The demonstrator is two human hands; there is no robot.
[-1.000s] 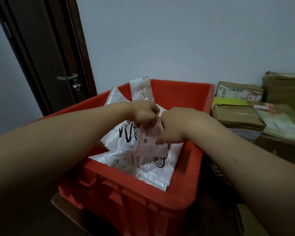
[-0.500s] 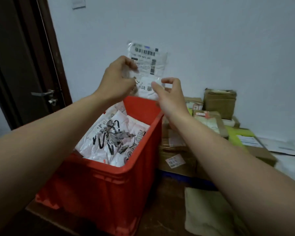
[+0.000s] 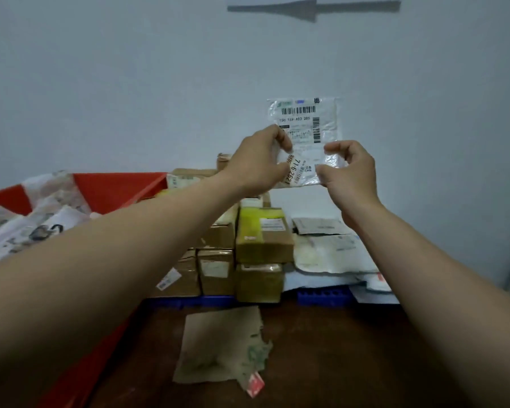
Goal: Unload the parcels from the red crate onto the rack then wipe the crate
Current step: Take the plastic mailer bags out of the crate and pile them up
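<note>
A small clear plastic parcel [image 3: 306,125] with a barcode label is held upright in the air before the wall. My left hand [image 3: 256,160] pinches its lower left edge and my right hand [image 3: 351,169] pinches its lower right edge. The red crate [image 3: 121,189] is at the left, partly behind my left forearm, with white printed bags [image 3: 27,228] still inside it. Below the held parcel lies a stack of brown and yellow boxes [image 3: 262,237] and flat white mailers [image 3: 327,251] on a blue pallet-like base [image 3: 321,297].
A torn piece of brown cardboard [image 3: 221,346] with a red scrap lies on the dark floor in front. The grey wall stands close behind the stacked parcels. The crate's near wall [image 3: 80,375] runs along the lower left.
Both hands lifted the small parcel out of the crate and carried it right, over the stacked boxes. My view turned right, so the door is gone and the crate sits at the left edge.
</note>
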